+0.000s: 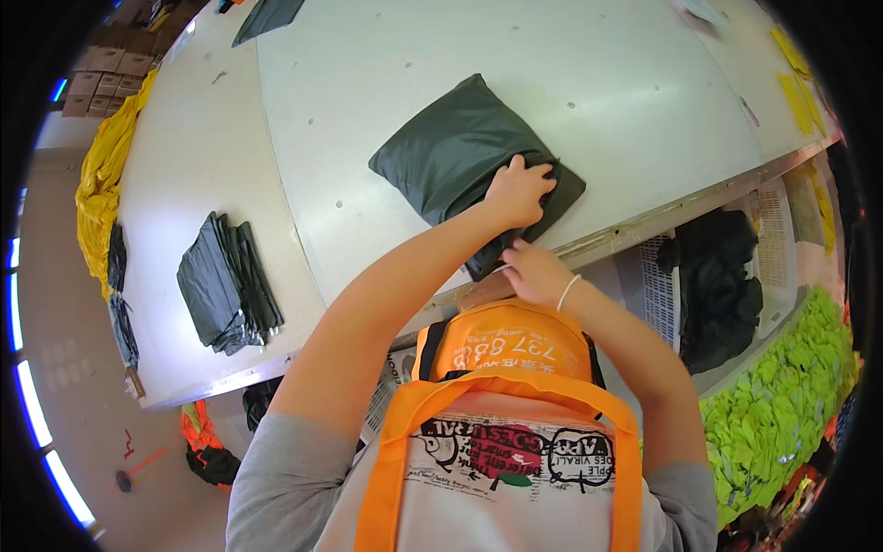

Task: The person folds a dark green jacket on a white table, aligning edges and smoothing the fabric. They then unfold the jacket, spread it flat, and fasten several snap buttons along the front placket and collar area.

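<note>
A filled, dark green-black plastic bag [451, 143] lies on the white table, plump in its body and flatter toward its near right end. Across that flatter end reaches my left hand [521, 191], its fingers curled on the folded plastic. My right hand [538, 273] is at the bag's near corner by the table edge, thumb and fingers closed on the plastic. What is inside the bag does not show. A stack of flat dark plastic bags [225, 285] rests to the left of my left forearm.
The white table [368, 55] carries another dark bag [267, 18] at its far side. Yellow cloth [108, 175] hangs over the left edge. Beneath the near right edge stands a white crate with black cloth [722, 290], beside a lime-green cloth heap [782, 405]. An orange apron [515, 336] covers my front.
</note>
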{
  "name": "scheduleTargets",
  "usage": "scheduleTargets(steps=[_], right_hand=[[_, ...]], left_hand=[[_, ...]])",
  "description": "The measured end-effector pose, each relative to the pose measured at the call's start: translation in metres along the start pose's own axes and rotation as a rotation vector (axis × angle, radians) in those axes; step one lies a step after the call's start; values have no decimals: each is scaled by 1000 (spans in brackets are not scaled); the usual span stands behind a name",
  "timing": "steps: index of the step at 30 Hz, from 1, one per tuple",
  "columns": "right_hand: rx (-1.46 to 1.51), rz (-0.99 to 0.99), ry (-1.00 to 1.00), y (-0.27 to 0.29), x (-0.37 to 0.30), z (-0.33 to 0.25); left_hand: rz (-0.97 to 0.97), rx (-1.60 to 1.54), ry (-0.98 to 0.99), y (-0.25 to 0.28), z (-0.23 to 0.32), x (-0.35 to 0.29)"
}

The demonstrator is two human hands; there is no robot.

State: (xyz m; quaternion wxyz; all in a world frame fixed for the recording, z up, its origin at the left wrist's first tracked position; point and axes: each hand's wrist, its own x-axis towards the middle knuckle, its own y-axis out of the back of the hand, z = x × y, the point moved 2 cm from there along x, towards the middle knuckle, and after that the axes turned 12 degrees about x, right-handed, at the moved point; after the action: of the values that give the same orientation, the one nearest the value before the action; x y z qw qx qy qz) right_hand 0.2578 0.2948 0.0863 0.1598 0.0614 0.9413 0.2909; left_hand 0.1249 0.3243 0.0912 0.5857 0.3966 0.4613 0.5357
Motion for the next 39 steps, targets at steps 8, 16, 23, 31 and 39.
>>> scheduleTargets(steps=[8, 16, 23, 31, 39], right_hand=[[161, 302, 84, -16, -12, -20], [67, 361, 9, 23, -34, -3], [117, 324, -4, 35, -27, -7], [170, 275, 120, 33, -28, -7], [167, 205, 163, 61, -53, -10]], left_hand=[[487, -9, -61, -40, 3, -9], [233, -207, -3, 70, 1, -23], [135, -45, -66, 40, 20, -96], [95, -539, -80, -1, -1, -69], [-229, -526, -95, -11, 24, -43]])
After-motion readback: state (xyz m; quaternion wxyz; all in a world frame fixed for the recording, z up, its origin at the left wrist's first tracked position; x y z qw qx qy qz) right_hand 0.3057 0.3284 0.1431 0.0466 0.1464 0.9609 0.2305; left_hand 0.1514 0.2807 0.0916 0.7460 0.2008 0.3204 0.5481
